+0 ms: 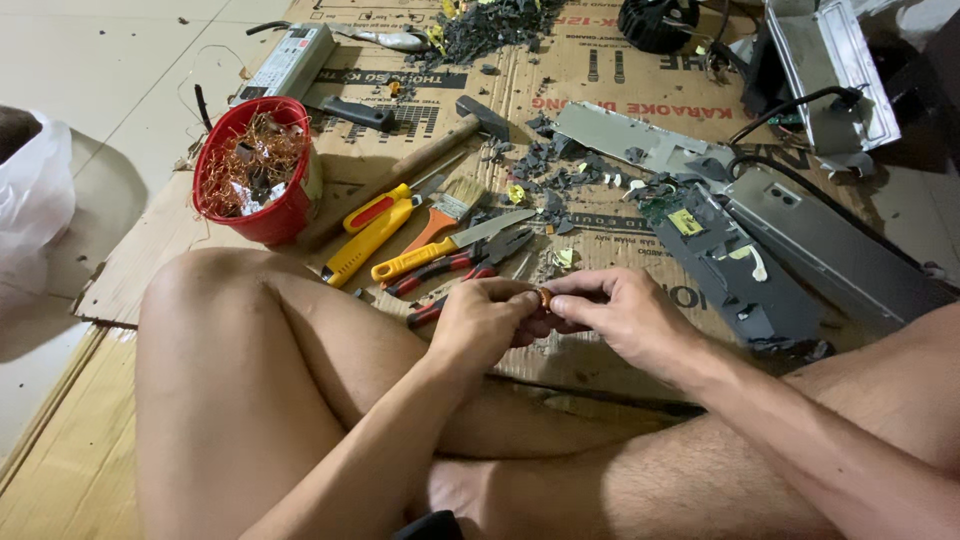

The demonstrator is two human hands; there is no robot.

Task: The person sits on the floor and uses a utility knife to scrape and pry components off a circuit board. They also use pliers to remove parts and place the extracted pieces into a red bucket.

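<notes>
My left hand (pixel 484 321) and my right hand (pixel 612 311) meet in front of me, above my crossed legs. Between their fingertips they pinch a small round copper-coloured part (pixel 545 297); most of it is hidden by my fingers. Just beyond my hands lie red-handled pliers (pixel 452 270) and a knife with a yellow handle (pixel 450 246) on flattened cardboard (pixel 150 260).
A red bowl (pixel 262 215) of copper wire scraps stands at left. A hammer (pixel 425 155), yellow screwdriver (pixel 372 235) and paintbrush (pixel 445 212) lie near it. Grey metal casings (pixel 830 245), a circuit board (pixel 735 270) and dark plastic fragments (pixel 490 25) spread at right and back. A white bag (pixel 30 200) sits far left.
</notes>
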